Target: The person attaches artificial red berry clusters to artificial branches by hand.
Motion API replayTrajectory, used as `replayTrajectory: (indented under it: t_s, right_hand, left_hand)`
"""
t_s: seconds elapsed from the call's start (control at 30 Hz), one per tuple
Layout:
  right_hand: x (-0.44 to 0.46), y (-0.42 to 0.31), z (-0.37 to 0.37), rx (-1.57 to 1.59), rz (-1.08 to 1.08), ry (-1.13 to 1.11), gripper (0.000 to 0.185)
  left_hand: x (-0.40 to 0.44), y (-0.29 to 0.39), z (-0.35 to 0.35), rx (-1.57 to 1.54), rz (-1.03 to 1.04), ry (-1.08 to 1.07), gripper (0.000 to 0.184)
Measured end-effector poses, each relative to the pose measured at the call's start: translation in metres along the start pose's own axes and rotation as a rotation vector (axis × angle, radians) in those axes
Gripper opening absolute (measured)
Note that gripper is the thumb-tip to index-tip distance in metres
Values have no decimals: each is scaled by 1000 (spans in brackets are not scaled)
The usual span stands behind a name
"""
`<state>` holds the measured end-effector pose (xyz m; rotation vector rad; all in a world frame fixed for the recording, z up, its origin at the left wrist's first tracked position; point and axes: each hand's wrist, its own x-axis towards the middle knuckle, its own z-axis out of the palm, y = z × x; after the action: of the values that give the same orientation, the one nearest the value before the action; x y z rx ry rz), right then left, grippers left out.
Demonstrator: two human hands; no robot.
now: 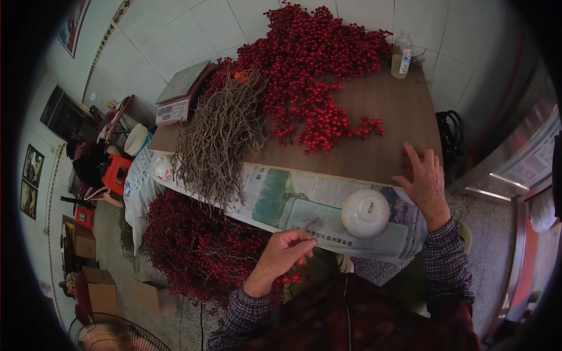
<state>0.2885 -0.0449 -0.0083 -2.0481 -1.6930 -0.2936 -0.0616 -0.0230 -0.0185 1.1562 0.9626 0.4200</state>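
Note:
My left hand (284, 257) is closed in a pinch at the near edge of the newspaper (272, 199); what the fingertips hold, if anything, is too small to make out. My right hand (427, 187) is over the table's right front edge, its fingers apart. A speck of red shows by its thumb. Between the hands an upturned white bowl (366, 213) rests on the newspaper. Sprays of red berries (316, 64) pile on the brown table (363, 158), and one small sprig reaches toward my right hand. Bare brown twigs (219, 140) lie bundled to the left.
A scale (181, 93) stands at the table's back left, and a bottle (401, 55) at the back right. More berry branches (193, 240) heap below the table at left. Cardboard boxes (100, 289), red stools (117, 174) and a fan (114, 333) are on the left side.

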Motion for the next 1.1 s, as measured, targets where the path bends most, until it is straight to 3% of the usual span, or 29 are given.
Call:
replayTrajectory:
  t_s: [0.1, 0.33, 0.5, 0.63, 0.73, 1.1]
  right_hand:
    - [3, 13, 6, 16, -103, 4, 56]
    - [0, 25, 19, 35, -38, -13, 45]
    - [2, 35, 26, 205, -219, 117, 38]
    - [0, 41, 33, 295, -199, 100, 37]
    - [-3, 52, 36, 282, -198, 50, 37]
    - [-8, 56, 37, 409, -87, 121, 46]
  left_hand:
    - [0, -3, -2, 3, 8, -3, 17]
    - [-2, -2, -3, -7, 12, 3, 16]
    - [-2, 2, 1, 0, 7, 8, 16]
    - [-3, 5, 3, -9, -1, -31, 14]
    - [-4, 13, 10, 66, 25, 68, 9]
    - [10, 21, 36, 56, 42, 60, 6]
